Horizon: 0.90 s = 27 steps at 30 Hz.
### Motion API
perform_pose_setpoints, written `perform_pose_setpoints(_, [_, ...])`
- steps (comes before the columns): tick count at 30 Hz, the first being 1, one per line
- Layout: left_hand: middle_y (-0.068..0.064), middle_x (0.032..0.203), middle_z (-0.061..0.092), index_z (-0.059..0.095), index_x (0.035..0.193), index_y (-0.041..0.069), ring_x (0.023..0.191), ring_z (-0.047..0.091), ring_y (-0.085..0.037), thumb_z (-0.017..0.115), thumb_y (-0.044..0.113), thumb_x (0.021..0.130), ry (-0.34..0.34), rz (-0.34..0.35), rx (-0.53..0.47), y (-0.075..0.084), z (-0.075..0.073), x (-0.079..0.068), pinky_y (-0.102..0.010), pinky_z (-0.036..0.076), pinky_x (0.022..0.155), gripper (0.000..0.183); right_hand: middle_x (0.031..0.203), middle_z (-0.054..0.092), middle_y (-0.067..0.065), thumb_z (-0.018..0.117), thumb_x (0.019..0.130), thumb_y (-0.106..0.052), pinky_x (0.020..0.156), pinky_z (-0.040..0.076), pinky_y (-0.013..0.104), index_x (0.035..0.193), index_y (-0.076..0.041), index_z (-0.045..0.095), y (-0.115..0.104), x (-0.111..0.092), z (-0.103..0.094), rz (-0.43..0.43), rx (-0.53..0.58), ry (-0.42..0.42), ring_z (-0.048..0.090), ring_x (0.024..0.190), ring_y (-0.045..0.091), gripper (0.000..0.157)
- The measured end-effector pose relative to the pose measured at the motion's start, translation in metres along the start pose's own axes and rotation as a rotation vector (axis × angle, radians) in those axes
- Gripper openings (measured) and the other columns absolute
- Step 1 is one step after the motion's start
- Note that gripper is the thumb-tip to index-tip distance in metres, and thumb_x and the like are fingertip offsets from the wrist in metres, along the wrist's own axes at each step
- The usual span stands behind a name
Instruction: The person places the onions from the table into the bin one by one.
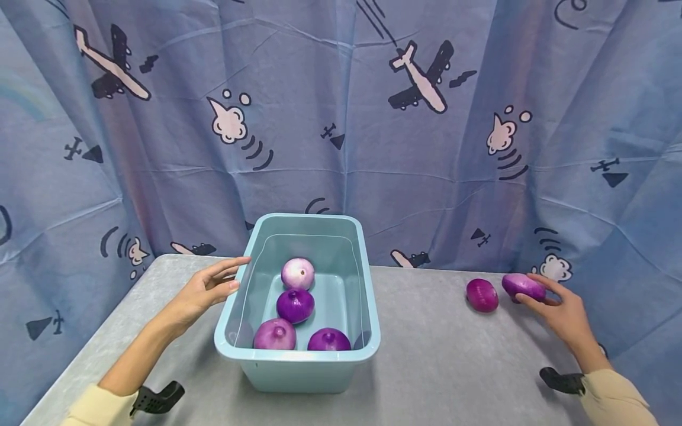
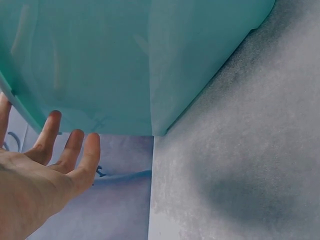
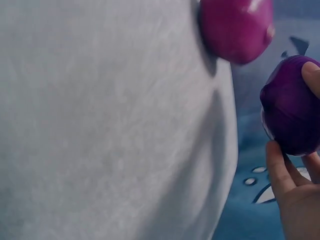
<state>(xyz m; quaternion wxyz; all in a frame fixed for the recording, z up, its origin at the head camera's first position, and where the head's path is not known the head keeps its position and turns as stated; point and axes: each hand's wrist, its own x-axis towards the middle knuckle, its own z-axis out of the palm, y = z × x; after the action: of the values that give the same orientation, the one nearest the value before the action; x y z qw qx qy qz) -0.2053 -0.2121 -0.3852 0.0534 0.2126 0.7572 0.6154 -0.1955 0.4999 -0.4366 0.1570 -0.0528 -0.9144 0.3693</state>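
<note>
At the far right of the head view, my right hand (image 1: 563, 310) grips a purple onion (image 1: 523, 287) between thumb and fingers. The same onion (image 3: 292, 107) shows large in the right wrist view. Just left of it, a redder purple onion (image 1: 482, 296) rests on the table. A light blue plastic bin (image 1: 298, 371) stands left of the middle, with several onions inside, among them a pale one (image 1: 297, 274) and a dark one (image 1: 295, 306). My left hand (image 1: 205, 290) is at the bin's left rim, its fingers stretched out; the left wrist view shows them beside the wall.
The grey table (image 1: 426, 355) reaches back to a blue curtain (image 1: 341, 118) printed with planes and clouds. A black wrist strap (image 1: 160, 397) shows on the left arm, and another (image 1: 562, 380) on the right.
</note>
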Motion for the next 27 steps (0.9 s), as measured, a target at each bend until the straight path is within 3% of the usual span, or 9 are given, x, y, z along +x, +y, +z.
perform_pose_setpoints(4, [-0.022,0.149,0.046,0.048,0.151,0.006,0.132,0.047,-0.033,0.06,0.016,0.102,-0.001,0.006,0.013,0.0,0.0,0.0,-0.035,0.048,0.096,0.051,0.154,0.036,0.031,0.076,0.093,-0.037,0.086,0.055,0.033,0.152,-0.011,0.049,-0.014,-0.006,-0.003,-0.02,-0.002,-0.002,0.044,0.124,0.059,0.07])
perform_pose_setpoints(7, [-0.021,0.151,0.044,0.048,0.151,0.006,0.137,0.041,-0.038,0.06,0.016,0.103,-0.005,0.01,0.01,0.001,0.0,0.0,-0.034,0.046,0.098,0.051,0.153,0.037,0.031,0.077,0.093,-0.036,0.068,0.047,0.009,0.152,-0.016,0.05,-0.027,-0.011,-0.004,-0.034,0.026,-0.012,0.048,0.12,0.059,0.068])
perform_pose_setpoints(15, [-0.018,0.156,0.038,0.047,0.15,0.003,0.143,0.031,-0.042,0.059,0.013,0.103,-0.011,0.043,-0.007,0.001,-0.001,0.002,-0.024,0.041,0.101,0.049,0.149,0.042,0.03,0.077,0.093,-0.031,0.069,0.049,0.011,0.152,-0.017,0.05,-0.063,-0.021,-0.004,-0.071,0.074,-0.026,0.048,0.119,0.062,0.067])
perform_pose_setpoints(27, [-0.017,0.156,0.039,0.049,0.148,0.001,0.143,0.031,-0.043,0.06,0.01,0.102,0.004,0.073,0.0,-0.002,0.0,0.003,-0.024,0.04,0.101,0.049,0.148,0.048,0.015,0.078,0.093,-0.021,0.076,0.049,0.012,0.151,-0.018,0.052,-0.103,-0.021,0.005,-0.171,0.141,-0.054,0.048,0.122,0.059,0.064])
